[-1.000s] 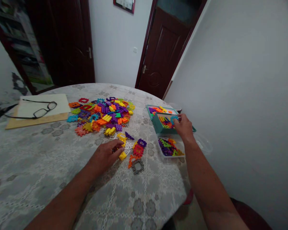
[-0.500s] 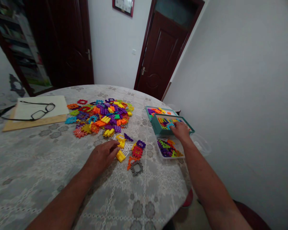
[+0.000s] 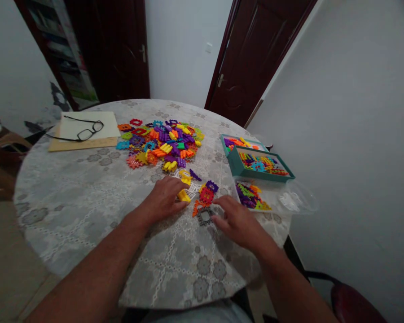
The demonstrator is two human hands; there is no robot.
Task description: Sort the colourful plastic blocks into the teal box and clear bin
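My left hand (image 3: 166,197) rests on the table with its fingers loosely apart, beside a yellow block (image 3: 183,196) that lies near its thumb and fingertips; whether it touches the block I cannot tell. Opposite, my right hand (image 3: 235,220) is open, thumb and fingers spread, with nothing seen between them. Its fingertips are close to a grey square frame piece (image 3: 205,216) and a red square piece (image 3: 206,195). These sit in a small cluster with an orange piece (image 3: 196,207) and a purple piece (image 3: 212,185). White lattice pieces (image 3: 191,189) lie between the hands.
A big pile of coloured plastic pieces (image 3: 168,146) lies farther back. At right stand a green box (image 3: 234,163) holding sorted pieces, including a blue one (image 3: 257,166), another green-rimmed tray (image 3: 225,140) and a clear container (image 3: 276,204). Glasses (image 3: 85,133) lie on paper at left.
My right hand has left the green box and come back to the grey piece; the blue piece it was at lies in the box. My left hand has barely moved. The view has tilted down.
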